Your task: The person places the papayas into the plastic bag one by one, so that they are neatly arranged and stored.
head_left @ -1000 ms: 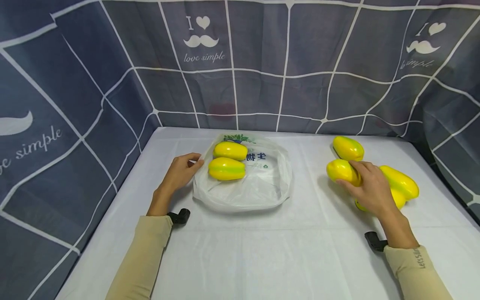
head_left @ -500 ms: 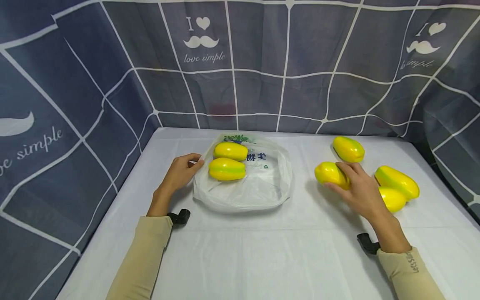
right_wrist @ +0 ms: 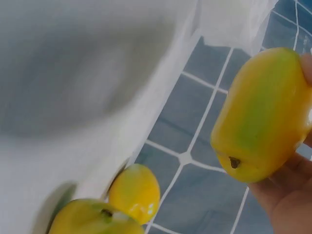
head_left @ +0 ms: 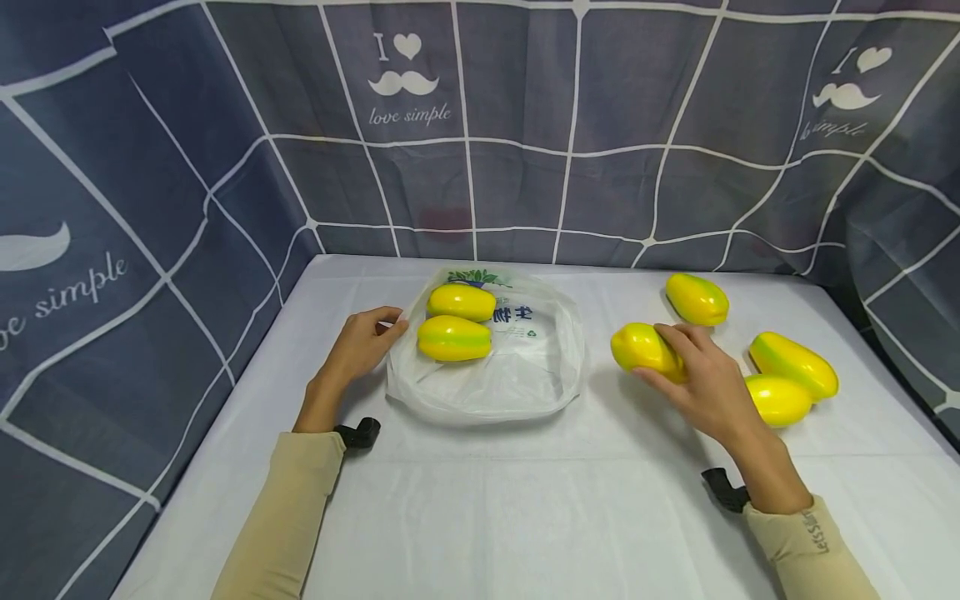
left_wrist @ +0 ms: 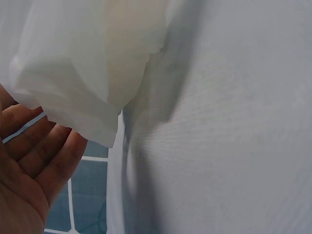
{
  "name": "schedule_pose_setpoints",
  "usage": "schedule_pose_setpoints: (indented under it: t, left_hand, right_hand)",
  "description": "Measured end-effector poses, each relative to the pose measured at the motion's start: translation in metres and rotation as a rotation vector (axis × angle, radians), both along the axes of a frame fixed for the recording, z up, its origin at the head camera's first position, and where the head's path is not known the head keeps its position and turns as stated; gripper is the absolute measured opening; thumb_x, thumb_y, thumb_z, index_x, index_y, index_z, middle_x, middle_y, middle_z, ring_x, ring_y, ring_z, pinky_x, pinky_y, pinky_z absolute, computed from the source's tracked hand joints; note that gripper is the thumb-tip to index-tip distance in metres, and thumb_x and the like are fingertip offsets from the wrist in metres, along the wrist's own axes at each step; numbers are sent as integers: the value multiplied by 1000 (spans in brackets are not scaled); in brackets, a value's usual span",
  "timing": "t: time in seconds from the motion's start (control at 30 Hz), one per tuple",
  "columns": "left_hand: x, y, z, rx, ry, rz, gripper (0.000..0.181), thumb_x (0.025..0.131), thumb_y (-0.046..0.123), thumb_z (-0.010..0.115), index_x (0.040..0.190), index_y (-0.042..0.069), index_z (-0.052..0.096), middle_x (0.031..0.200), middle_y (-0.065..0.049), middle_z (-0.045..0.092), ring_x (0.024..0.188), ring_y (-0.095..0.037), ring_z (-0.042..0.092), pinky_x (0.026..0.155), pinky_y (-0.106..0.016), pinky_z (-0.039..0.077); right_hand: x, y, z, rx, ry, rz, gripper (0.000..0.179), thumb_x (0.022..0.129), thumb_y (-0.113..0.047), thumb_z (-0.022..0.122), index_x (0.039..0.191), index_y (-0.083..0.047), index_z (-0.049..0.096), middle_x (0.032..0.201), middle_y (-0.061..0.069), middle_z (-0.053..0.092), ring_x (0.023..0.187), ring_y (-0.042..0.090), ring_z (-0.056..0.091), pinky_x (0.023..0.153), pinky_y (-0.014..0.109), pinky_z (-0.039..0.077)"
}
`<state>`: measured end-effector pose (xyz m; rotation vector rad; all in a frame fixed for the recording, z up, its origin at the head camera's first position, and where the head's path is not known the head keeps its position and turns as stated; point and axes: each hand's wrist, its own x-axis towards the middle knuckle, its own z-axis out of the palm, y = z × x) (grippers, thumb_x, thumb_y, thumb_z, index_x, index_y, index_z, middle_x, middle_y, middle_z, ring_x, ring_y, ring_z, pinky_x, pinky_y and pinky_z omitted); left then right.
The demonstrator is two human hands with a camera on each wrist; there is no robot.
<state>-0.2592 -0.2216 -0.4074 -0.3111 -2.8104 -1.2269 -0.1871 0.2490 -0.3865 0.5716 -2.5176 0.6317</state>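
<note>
My right hand (head_left: 708, 379) grips a yellow-green papaya (head_left: 641, 348), fingers over its far side and thumb on the near side. In the right wrist view, this papaya (right_wrist: 263, 117) shows its brown stem end, with a shadow on the cloth beside it. At the left, thumb and index finger of my left hand (head_left: 363, 340) pinch the edge of a white plastic bag (head_left: 525, 383). The other fingers lie loosely behind the bag's edge in the left wrist view. On the bag, two papayas (head_left: 453, 338) lie side by side, one behind the other.
Several other papayas lie on the right of the white-covered table (head_left: 480, 517): one at the back (head_left: 697, 298), and a pair (head_left: 798, 367) close together behind my right hand. A dark checked curtain (head_left: 517, 192) encloses the back and sides.
My right hand has carried the papaya leftward, away from the other papayas and towards the bag. My left hand and the bag have stayed in place.
</note>
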Motion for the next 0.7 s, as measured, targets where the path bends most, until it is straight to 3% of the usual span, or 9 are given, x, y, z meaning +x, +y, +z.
schedule_pose_setpoints:
  t: [0.3,0.7]
  left_hand:
    - [-1,1,1,5,-4,-2,39,102,30,57,130,3,62,125,-15,64,101,-30,66,85,-45,53]
    - [0,0,0,1,2,-3,40,102,31,56,129,3,62,124,-15,64,100,-30,66,85,-46,53]
  right_hand:
    - [3,-16,6,-5,51,58,66,73,-18,88,130,-3,59,117,14,57,89,29,57,72,45,44]
    - [5,-43,6,9,58,151,66,76,-21,86,133,-3,57,119,11,59,92,26,60,76,44,50]
